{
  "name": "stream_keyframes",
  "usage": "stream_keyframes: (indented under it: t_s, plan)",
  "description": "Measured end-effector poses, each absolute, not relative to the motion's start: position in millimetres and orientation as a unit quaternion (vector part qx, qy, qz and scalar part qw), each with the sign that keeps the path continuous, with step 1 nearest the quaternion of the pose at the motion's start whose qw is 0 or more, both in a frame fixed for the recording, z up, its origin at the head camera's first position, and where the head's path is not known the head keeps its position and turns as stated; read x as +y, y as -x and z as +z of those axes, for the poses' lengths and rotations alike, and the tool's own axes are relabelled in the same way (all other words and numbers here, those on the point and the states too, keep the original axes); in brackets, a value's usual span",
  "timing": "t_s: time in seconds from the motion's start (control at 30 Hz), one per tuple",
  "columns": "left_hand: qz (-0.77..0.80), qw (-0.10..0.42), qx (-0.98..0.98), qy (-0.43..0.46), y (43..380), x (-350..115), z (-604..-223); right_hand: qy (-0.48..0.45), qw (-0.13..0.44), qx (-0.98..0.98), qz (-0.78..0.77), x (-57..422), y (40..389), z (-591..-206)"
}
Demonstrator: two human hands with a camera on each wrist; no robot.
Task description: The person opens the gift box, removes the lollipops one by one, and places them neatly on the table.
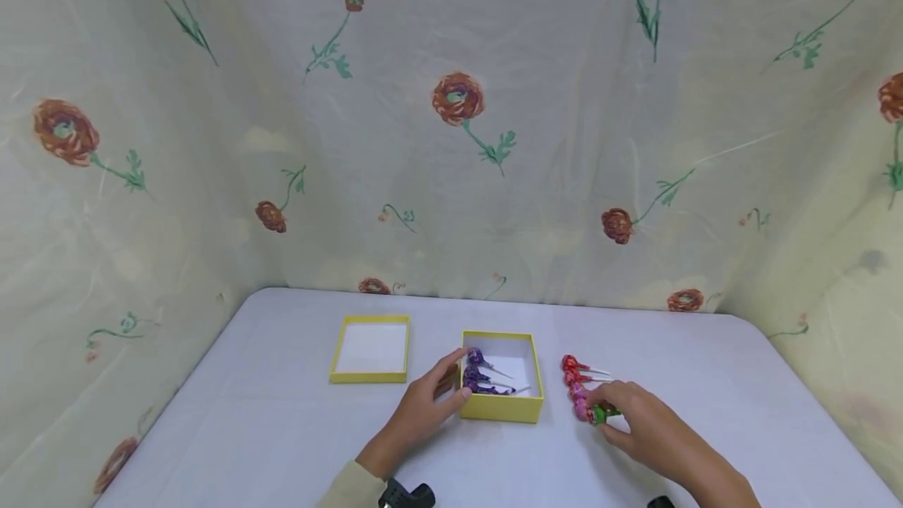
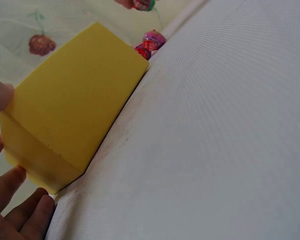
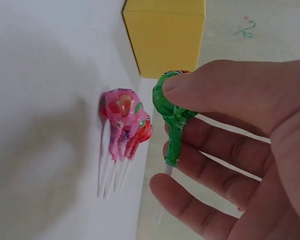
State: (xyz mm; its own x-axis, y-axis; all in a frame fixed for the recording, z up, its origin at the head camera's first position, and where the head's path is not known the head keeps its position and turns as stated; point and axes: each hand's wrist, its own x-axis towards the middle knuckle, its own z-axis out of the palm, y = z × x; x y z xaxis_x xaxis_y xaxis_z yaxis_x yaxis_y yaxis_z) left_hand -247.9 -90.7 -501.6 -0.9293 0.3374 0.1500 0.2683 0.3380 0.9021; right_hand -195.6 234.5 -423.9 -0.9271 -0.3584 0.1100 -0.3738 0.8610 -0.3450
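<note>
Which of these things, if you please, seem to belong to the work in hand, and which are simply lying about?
Seemingly in use:
green lollipop, pinched by the right hand
yellow box, touched by the left hand
purple lollipops inside it
red lollipops and pink lollipops beside it

Seemingly idle:
shallow yellow lid
floral cloth

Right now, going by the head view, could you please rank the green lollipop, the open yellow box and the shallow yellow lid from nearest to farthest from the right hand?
1. Green lollipop: pinched in the right hand itself.
2. Open yellow box: to the hand's left, mid-table.
3. Shallow yellow lid: farther left, past the box.
</note>
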Motion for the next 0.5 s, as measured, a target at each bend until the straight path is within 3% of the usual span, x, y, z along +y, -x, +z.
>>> stream_keyframes:
  t_s: [0.27, 0.5]
  plan:
    - [0.545, 0.025, 0.815, -0.195, 247.7, -92.1, -498.7, -0.149, -0.030, -0.966, 0.209, 233.5, 199.4, -432.2]
    - [0.546, 0.030, 0.815, -0.191, 247.1, -90.3, -500.8, -0.140, -0.021, -0.971, 0.194, 234.1, 199.9, -439.6]
